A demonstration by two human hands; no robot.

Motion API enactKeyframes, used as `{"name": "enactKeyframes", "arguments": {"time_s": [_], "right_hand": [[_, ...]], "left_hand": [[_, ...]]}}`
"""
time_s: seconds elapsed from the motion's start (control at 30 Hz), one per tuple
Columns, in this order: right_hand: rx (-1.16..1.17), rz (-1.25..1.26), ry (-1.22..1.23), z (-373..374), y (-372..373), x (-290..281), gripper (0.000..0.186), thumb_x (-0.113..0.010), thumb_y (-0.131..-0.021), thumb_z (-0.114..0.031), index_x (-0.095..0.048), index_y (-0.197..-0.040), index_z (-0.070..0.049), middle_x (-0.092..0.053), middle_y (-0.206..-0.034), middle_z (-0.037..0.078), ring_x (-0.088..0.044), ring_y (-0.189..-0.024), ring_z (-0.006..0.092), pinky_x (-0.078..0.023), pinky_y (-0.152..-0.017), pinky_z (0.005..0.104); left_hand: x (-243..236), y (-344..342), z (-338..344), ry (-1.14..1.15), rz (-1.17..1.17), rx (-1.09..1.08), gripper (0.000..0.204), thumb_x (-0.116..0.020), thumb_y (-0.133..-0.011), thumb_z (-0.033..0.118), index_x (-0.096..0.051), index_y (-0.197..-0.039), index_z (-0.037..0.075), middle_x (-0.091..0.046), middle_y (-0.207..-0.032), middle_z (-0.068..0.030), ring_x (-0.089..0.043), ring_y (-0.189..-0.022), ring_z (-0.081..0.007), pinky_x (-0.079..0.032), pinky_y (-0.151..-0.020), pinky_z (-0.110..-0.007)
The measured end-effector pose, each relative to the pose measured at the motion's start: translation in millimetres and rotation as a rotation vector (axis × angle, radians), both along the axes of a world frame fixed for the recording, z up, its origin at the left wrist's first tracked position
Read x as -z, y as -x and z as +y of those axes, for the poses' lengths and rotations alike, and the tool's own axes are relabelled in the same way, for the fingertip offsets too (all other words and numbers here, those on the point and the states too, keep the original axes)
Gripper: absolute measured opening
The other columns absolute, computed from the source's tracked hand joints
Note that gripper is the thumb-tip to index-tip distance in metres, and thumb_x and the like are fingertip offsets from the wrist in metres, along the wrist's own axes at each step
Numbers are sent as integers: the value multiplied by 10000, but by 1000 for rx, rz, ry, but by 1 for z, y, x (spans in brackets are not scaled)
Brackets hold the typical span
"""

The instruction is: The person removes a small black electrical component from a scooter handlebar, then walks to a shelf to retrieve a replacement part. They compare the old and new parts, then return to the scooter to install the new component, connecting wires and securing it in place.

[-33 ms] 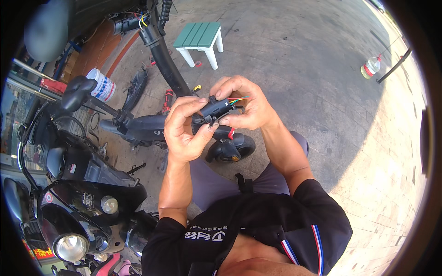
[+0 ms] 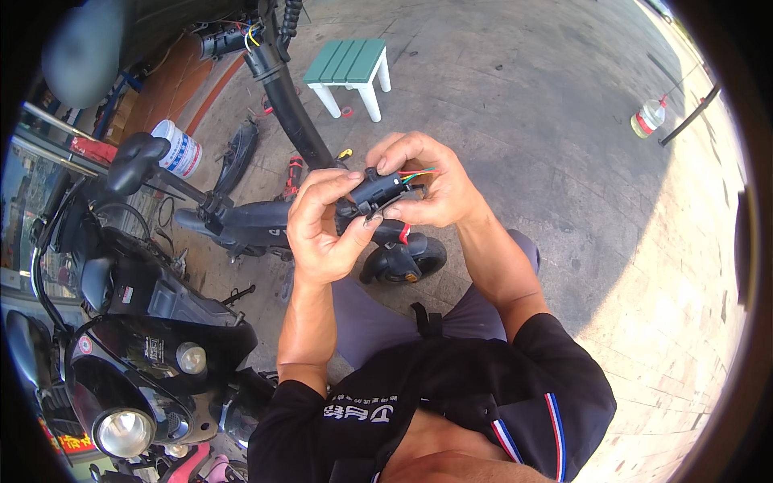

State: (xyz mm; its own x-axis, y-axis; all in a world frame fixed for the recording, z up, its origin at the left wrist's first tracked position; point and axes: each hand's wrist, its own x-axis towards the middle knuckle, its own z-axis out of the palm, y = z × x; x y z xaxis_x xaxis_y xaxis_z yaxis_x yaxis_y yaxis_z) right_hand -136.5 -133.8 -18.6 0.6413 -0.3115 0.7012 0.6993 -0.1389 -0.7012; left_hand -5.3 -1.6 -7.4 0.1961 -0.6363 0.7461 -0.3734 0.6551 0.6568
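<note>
In front of my body I hold a black cylindrical housing (image 2: 377, 191) with both hands. Thin red, yellow and green wires (image 2: 419, 174) stick out of its right end. My left hand (image 2: 322, 229) pinches the housing's left end between thumb and fingers. From the other side, my right hand (image 2: 435, 185) grips it with thumb and fingertips, and the wires run in front of that palm. Beneath my hands is a black folding scooter with a seat (image 2: 138, 161) and a thick slanted stem (image 2: 290, 113). More coloured wires (image 2: 251, 36) protrude near the stem's top.
A green-topped stool (image 2: 346, 60) with white legs stands ahead. To the left are a white bucket (image 2: 177, 149), a red tool (image 2: 293, 177) and a black scooter with a round headlight (image 2: 125, 433). A clear bottle (image 2: 648, 119) stands far right by a dark pole (image 2: 691, 114).
</note>
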Motion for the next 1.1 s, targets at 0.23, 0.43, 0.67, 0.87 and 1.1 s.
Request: {"name": "enactKeyframes", "arguments": {"time_s": [0.23, 0.43, 0.67, 0.87, 1.1], "right_hand": [[14, -34, 42, 2, 0, -3, 408, -799, -670, -3, -591, -1017, -57, -588, -1083, 96, -588, -1004, 194, -501, -842, 336], [-13, -20, 20, 3, -1, -2, 391, -797, -684, -8, -588, -1012, -49, -585, -1079, 104, -578, -1022, 200, -482, -869, 347], [-11, -9, -43, 6, -6, -2, 415, -804, -653, -42, -581, -1002, -55, -590, -1061, 136, -596, -959, 193, -481, -824, 331], [0, 0, -30, 6, -5, -4, 402, -801, -651, -43, -591, -993, -52, -592, -1065, 140, -594, -958, 197, -474, -835, 335], [-24, -7, 28, 2, -2, -4, 363, -770, -702, 7, -607, -1022, -44, -572, -1082, 103, -581, -998, 190, -482, -844, 330]], "left_hand": [[-2, 2, 6, 12, -52, -87, 378, -753, -729, 48, -597, -1064, -33, -607, -996, -156, -594, -868, -195, -487, -768, -297], [-1, -1, 9, -8, -65, -96, 386, -763, -724, 59, -594, -1059, -32, -609, -999, -149, -581, -825, -182, -483, -737, -297], [0, -1, 8, -24, 4, -51, 415, -766, -720, 54, -581, -1082, -29, -607, -1015, -135, -555, -850, -170, -469, -742, -288], [0, -2, 7, -18, -15, -67, 407, -766, -724, 56, -580, -1077, -23, -610, -1026, -141, -562, -852, -177, -472, -729, -286], [0, 0, 7, 9, -53, -110, 379, -762, -733, 61, -585, -1058, -20, -622, -975, -139, -579, -765, -175, -481, -688, -291]]}}
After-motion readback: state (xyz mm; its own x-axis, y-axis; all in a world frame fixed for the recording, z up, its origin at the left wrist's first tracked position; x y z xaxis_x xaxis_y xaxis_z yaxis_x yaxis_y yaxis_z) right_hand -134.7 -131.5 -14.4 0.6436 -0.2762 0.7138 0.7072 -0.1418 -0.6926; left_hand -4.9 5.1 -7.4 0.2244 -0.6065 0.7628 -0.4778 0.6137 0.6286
